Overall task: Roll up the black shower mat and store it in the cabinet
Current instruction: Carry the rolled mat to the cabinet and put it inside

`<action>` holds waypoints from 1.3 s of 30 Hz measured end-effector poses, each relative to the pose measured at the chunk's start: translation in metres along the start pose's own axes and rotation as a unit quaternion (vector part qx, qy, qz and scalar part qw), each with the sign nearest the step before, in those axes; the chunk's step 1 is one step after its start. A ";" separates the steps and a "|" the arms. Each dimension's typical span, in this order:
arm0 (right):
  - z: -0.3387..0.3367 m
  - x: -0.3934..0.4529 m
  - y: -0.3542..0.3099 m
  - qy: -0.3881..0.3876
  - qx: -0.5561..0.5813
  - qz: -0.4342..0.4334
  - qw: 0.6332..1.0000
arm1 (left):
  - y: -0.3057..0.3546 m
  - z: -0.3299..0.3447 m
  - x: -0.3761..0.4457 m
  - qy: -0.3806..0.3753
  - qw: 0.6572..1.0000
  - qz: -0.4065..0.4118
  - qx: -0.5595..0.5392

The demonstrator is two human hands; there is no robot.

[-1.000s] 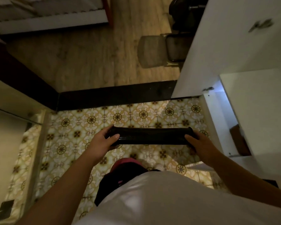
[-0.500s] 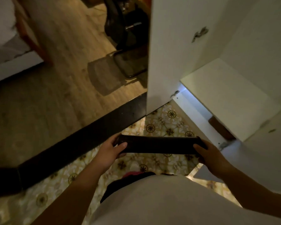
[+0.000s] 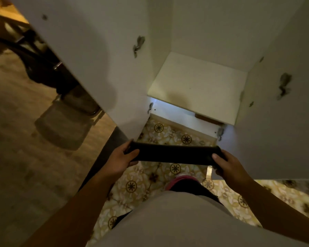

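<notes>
The black shower mat [image 3: 173, 155] is rolled into a long tube and held level, crosswise in front of my body. My left hand [image 3: 120, 160] grips its left end and my right hand [image 3: 227, 166] grips its right end. Straight ahead stands the white cabinet [image 3: 161, 32], both doors swung open. Its pale shelf [image 3: 198, 86] is bare and lies beyond and above the roll. The left door [image 3: 89, 50] hangs close to my left hand, the right door [image 3: 284, 122] close to my right hand.
Patterned yellow floor tiles [image 3: 168, 132] lie under the roll and the cabinet's bottom edge. A dark threshold strip [image 3: 107, 152] separates them from the wooden floor [image 3: 16, 157] at left, where a dark chair base and a small mat [image 3: 64, 122] sit.
My view has turned right and upward to face the open cabinet squarely. The roll stays in both hands and is now closer to the cabinet opening, between the two doors.
</notes>
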State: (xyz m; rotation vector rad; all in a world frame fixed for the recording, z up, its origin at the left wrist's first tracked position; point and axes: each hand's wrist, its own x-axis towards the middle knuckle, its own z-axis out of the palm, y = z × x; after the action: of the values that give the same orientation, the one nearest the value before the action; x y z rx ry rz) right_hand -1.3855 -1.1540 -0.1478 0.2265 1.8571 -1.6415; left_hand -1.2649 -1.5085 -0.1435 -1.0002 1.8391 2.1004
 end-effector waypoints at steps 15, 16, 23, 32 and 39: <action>-0.029 0.112 -0.030 0.114 0.126 0.090 0.981 | 0.094 0.050 0.170 -0.071 0.994 -0.022 0.082; -0.029 0.123 -0.026 0.122 0.126 0.098 0.980 | 0.091 0.050 0.184 -0.070 0.994 -0.032 0.077; -0.009 0.232 0.034 0.185 0.153 0.136 0.961 | 0.045 0.052 0.323 -0.083 0.987 -0.096 0.096; -0.004 0.432 0.204 0.212 0.191 0.126 0.950 | -0.113 0.056 0.538 -0.067 0.986 -0.126 0.090; -0.011 0.580 0.297 0.207 0.172 0.044 0.962 | -0.211 0.065 0.655 -0.067 0.995 -0.069 0.033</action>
State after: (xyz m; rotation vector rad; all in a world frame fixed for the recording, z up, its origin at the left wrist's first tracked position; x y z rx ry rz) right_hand -1.6861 -1.2447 -0.7187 0.8468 1.7990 -1.9567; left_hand -1.6719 -1.5923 -0.6962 -0.9195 1.7120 1.9632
